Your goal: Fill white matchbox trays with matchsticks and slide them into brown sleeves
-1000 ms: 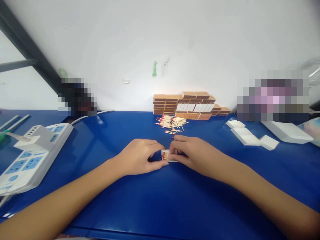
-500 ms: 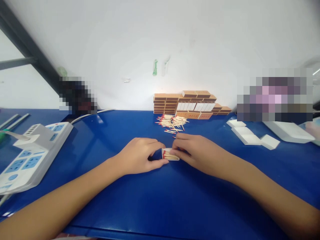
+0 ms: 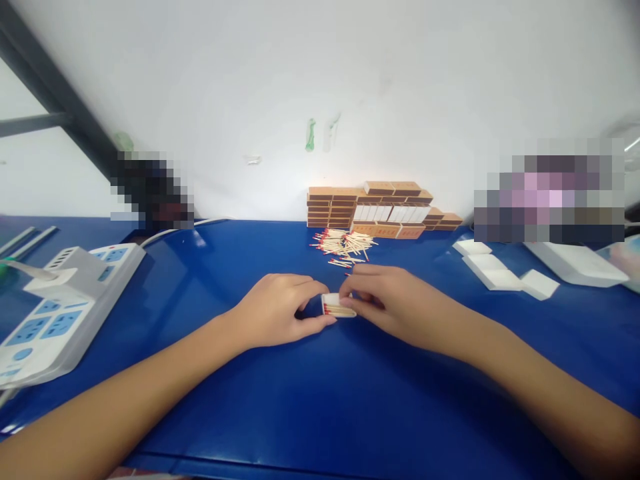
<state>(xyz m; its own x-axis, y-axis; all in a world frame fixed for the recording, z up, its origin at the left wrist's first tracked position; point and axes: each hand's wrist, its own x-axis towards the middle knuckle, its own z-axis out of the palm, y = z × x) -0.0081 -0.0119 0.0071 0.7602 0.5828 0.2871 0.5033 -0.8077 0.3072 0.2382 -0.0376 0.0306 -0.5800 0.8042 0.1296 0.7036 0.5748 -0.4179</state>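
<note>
Between the thumb and index finger of my left hand [image 3: 283, 310] is a small white matchbox tray [image 3: 330, 299], gripped at its left end and resting on the table. A row of red-headed matches [image 3: 339, 311] lies along the tray's near side, heads to the left. My right hand [image 3: 393, 293] has its fingers curled together over the tray's right end, the tips dipping inside. Whatever those fingertips pinch is hidden. Just beyond the hands, a loose heap of matches [image 3: 343, 243] is spread on the blue table [image 3: 320, 393].
Stacked matchboxes [image 3: 333, 208] stand against the wall at the back, some showing white sides. Several white trays [image 3: 493, 270] lie to the right, near a larger white container [image 3: 575, 265]. On the left is a power strip [image 3: 65, 317] with a plugged-in adapter and cable.
The tray has shifted slightly left and away from me along with my hands. Its matches now lie closer to the near side, baring more of the white bottom.
</note>
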